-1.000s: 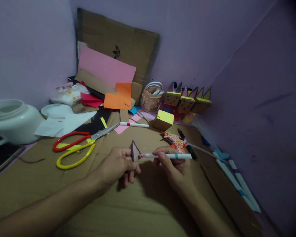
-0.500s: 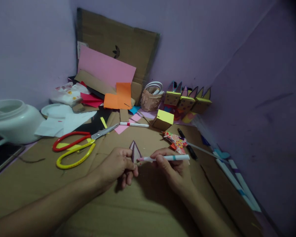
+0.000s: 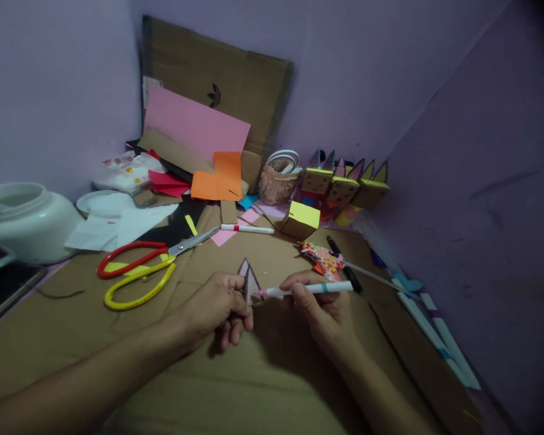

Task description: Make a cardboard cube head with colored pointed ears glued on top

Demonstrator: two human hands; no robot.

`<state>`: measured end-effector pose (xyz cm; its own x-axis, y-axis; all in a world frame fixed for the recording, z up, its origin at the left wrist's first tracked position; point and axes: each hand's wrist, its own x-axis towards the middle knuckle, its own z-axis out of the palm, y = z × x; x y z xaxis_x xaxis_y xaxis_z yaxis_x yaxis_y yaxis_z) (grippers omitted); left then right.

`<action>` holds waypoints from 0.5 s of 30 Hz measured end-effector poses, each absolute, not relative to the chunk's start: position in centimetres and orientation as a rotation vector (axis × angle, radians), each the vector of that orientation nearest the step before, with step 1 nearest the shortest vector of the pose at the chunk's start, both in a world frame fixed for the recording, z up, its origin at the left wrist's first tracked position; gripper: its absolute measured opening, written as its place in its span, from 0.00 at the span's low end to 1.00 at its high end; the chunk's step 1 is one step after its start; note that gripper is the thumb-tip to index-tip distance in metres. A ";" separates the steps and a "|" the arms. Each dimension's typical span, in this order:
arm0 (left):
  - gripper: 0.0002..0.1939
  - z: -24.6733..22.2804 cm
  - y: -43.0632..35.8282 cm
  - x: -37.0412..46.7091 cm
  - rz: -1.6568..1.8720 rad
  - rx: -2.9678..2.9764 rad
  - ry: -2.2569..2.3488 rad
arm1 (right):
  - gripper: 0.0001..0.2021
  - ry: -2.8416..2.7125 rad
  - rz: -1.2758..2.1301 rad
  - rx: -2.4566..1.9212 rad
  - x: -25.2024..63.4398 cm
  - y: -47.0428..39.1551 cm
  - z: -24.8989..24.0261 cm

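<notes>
Between the thumb and fingers of my left hand point(image 3: 224, 302) is a small pointed paper cutout point(image 3: 251, 281) with dark outlined edges, its tip upward. My right hand point(image 3: 315, 302) grips a white marker point(image 3: 317, 289) with a teal band, held almost level. The marker's pink tip touches or nearly touches the lower right part of the cutout. My left fingers hide the cutout's lower left side. Both hands are over a brown cardboard sheet point(image 3: 199, 386).
Red-and-yellow scissors point(image 3: 140, 272) lie open at left, near a white ceramic pot point(image 3: 31, 223). A red-banded marker point(image 3: 247, 229), a yellow-topped box point(image 3: 300, 219) and a flowered cutout point(image 3: 324, 260) lie beyond my hands. Several eared cardboard figures point(image 3: 344, 188) stand behind; more markers point(image 3: 435, 338) lie right.
The marker and my right hand have shifted slightly to the right, and the marker's back end sits a little higher. My left hand keeps nearly the same place with the cutout.
</notes>
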<state>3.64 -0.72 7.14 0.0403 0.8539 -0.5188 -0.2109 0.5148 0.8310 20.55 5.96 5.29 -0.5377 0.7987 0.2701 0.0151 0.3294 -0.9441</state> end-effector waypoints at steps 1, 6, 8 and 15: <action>0.06 7.1 -0.7 3.7 0.904 0.642 1.274 | 0.12 -1.834 1.257 -0.717 20.5 6.0 5.3; 0.06 6.9 -0.8 3.7 0.910 0.657 1.258 | 0.12 -1.877 1.296 -0.729 20.4 5.8 5.5; 0.05 6.9 -0.8 3.8 0.905 0.658 1.255 | 0.13 -1.882 1.304 -0.743 20.4 5.7 5.6; 0.07 6.9 -0.8 3.7 0.899 0.654 1.250 | 0.11 -1.885 1.235 -0.698 20.6 5.9 5.5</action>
<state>3.66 -0.77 6.91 0.0665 0.8565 -0.5118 -0.2127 0.5133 0.8314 20.58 5.88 5.49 -0.5598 0.7730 0.2985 0.0351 0.3820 -0.9235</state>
